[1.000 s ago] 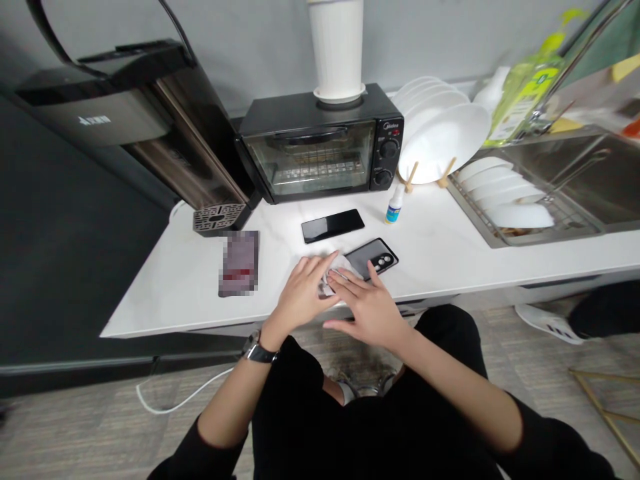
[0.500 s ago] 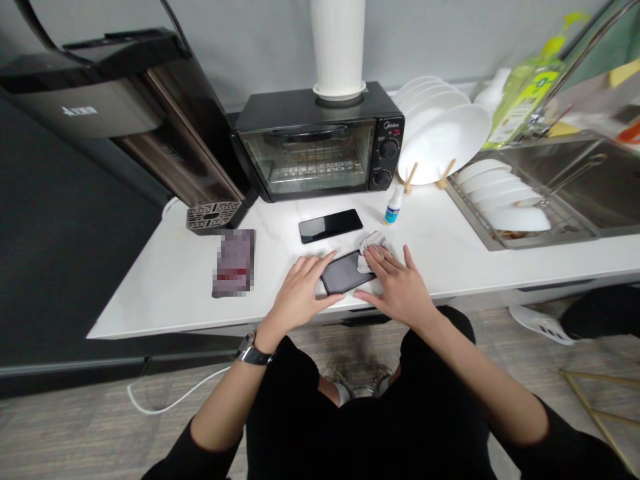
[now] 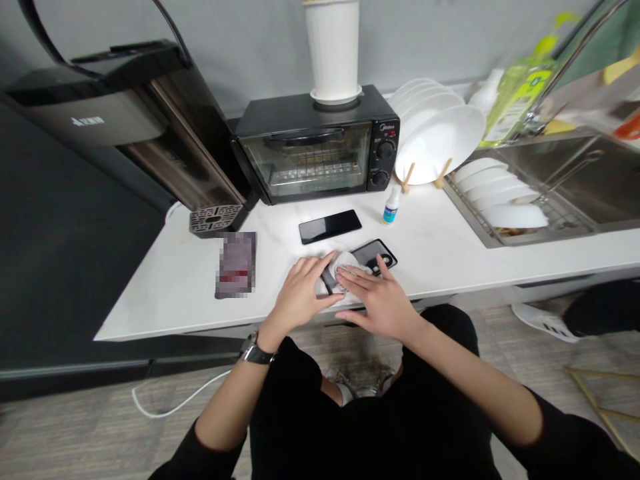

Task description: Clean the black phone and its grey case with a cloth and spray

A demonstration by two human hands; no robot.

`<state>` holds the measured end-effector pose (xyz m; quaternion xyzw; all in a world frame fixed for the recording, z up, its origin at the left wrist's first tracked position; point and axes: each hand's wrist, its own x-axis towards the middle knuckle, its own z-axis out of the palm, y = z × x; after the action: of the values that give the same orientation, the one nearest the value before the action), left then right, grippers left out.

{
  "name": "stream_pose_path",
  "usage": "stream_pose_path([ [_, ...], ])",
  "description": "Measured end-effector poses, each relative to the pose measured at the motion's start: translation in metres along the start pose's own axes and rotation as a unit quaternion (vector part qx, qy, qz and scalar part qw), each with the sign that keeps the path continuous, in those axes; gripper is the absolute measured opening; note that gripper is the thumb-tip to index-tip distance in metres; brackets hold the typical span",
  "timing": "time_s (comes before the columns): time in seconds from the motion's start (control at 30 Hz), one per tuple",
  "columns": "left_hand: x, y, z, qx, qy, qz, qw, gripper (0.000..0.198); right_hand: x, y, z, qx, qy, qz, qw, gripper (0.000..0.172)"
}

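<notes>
A black phone (image 3: 374,254) lies back-up near the front edge of the white counter (image 3: 190,280), its camera block at the right end. My left hand (image 3: 301,295) rests on its left end with fingers laid flat, pinning it down. My right hand (image 3: 375,300) presses a small white cloth (image 3: 345,267) onto the phone's left half with flat fingers. A second black phone (image 3: 330,226) lies screen-up just behind.
A black toaster oven (image 3: 315,153) with a white vase on top stands at the back. A small dropper bottle (image 3: 391,205), white plates on a rack (image 3: 440,140) and a sink with plates (image 3: 520,200) are to the right. A dark water dispenser (image 3: 150,133) and a blurred card (image 3: 235,263) are left.
My right hand with the cloth slid right along the phone to its camera end, then back left to the phone's left half. My left hand stayed on the phone.
</notes>
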<state>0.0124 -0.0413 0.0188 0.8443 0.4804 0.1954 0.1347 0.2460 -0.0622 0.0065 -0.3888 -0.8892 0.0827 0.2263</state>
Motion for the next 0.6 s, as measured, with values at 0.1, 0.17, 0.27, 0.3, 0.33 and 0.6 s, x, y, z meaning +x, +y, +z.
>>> stream_pose_path([
  [0.1,0.0,0.002,0.0,0.005,0.005,-0.001,1.0,0.088,-0.004,0.026,-0.018,-0.04,0.009,0.03,0.999,0.064],
  [0.17,0.001,0.002,0.0,0.008,0.004,-0.003,1.0,0.087,-0.008,0.043,-0.027,-0.07,0.023,0.056,0.996,0.059],
  [0.27,0.001,0.002,0.001,0.006,0.005,-0.004,1.0,0.088,-0.013,0.051,-0.029,-0.093,0.037,0.059,0.993,0.059],
  [0.3,0.001,0.002,0.001,0.003,0.005,-0.004,1.0,0.089,-0.014,0.047,-0.026,-0.098,0.044,0.059,0.992,0.063],
  [0.33,0.002,0.001,0.002,0.001,0.006,-0.004,1.0,0.089,-0.015,0.039,-0.02,-0.102,0.055,0.063,0.991,0.068],
  [0.6,0.0,0.0,0.0,-0.003,0.0,0.0,1.0,0.086,0.003,-0.052,0.031,0.005,0.086,0.037,0.996,0.088],
])
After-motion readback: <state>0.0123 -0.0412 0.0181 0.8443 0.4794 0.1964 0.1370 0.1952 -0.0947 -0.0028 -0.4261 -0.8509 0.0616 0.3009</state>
